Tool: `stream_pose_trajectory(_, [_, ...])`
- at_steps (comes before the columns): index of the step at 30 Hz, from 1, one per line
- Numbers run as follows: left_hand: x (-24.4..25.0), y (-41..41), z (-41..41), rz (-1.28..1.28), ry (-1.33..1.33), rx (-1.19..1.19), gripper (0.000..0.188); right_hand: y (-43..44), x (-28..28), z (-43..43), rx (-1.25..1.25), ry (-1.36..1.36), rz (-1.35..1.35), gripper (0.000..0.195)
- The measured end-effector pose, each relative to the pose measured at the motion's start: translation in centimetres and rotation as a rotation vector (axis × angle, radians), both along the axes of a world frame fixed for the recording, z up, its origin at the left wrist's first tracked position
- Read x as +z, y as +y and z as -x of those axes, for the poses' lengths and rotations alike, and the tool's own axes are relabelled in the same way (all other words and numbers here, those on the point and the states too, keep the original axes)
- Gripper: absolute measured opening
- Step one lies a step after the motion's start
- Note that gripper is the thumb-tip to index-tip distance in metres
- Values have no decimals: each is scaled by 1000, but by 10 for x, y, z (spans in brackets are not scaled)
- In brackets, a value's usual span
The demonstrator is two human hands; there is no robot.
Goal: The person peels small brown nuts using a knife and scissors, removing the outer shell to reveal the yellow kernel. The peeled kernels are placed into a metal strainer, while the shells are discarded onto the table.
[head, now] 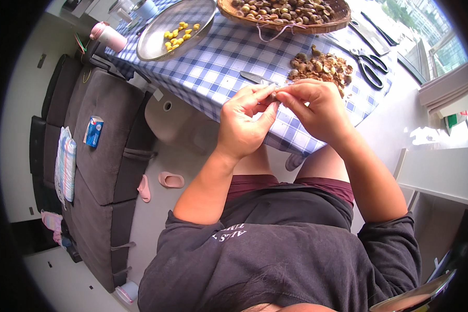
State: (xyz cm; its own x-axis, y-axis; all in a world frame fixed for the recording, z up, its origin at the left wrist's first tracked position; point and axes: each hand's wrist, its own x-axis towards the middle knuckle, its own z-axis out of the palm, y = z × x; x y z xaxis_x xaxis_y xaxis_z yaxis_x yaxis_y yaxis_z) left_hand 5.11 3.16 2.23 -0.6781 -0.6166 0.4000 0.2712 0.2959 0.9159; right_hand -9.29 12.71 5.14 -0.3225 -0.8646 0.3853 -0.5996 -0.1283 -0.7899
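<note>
My left hand (246,119) and my right hand (316,107) meet above the table's near edge, their fingertips closed on a small brown nut (273,96). Just beyond my left fingers lies a knife (253,77) on the checked cloth. A pile of broken brown shells (323,70) sits past my right hand. Farther back, a woven bamboo basket (288,28) holds many whole brown nuts (282,11). At the back left, yellow peeled kernels (175,39) rest in a metal mesh strainer (150,48).
Black-handled scissors (370,72) and a cleaver (370,37) lie on the blue checked tablecloth (206,74) at the right. A pink bottle (109,37) stands at the left corner. Beside the table are a plastic stool (175,121) and a dark sofa (101,163).
</note>
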Motion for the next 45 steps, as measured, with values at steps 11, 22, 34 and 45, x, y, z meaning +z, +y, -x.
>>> stream_pose_trajectory(11, [-3,8,47,-259,56,-221,28,19,-10,33,-96,-456,-38,16])
stream_pose_trajectory(22, [-3,4,81,-261,-76,-306,30,28,-20,60,-233,84,234,10])
stream_pose_trajectory(34, [-16,-7,76,-272,24,-342,36,17,-30,81,-402,-301,18,13])
stream_pose_trajectory(45, [-19,-9,77,-142,-15,-202,36,15,-19,73,-80,-64,155,10])
